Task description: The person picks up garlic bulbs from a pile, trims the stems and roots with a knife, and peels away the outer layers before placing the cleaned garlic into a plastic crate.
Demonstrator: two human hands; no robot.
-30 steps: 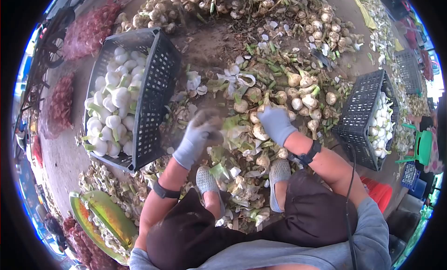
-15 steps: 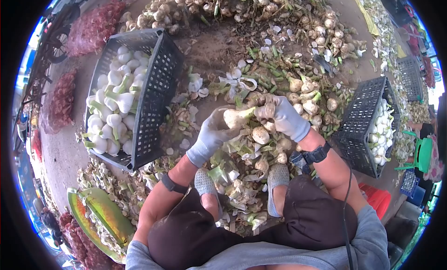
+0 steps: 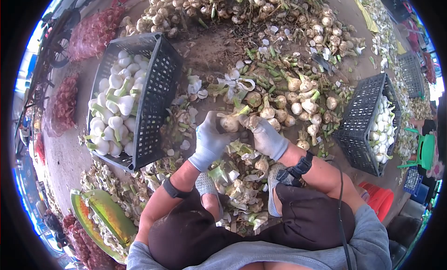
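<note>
A garlic bulb (image 3: 229,123) with a short green stem is gripped in the fingers of my left hand (image 3: 210,139), which wears a pale, soiled work glove. Close against its right side is my right hand (image 3: 267,136), gloved the same way, with its fingers curled together; what they pinch is hidden. Beyond both hands lie loose garlic bulbs (image 3: 307,105) with trimmed stems. Peeled leaves and skins (image 3: 240,195) cover the ground below, between my feet.
On the left stands a black crate (image 3: 156,102) of cleaned white garlic (image 3: 118,102). Another black crate (image 3: 356,126) with garlic is at the right. A large garlic heap (image 3: 209,5) spreads at the back. Red net sacks (image 3: 95,33) and a green stool (image 3: 424,151) lie farther out.
My right hand has come down and left, lower beside the bulb. The left hand has turned more upright around it. More loose bulbs show beyond the hands.
</note>
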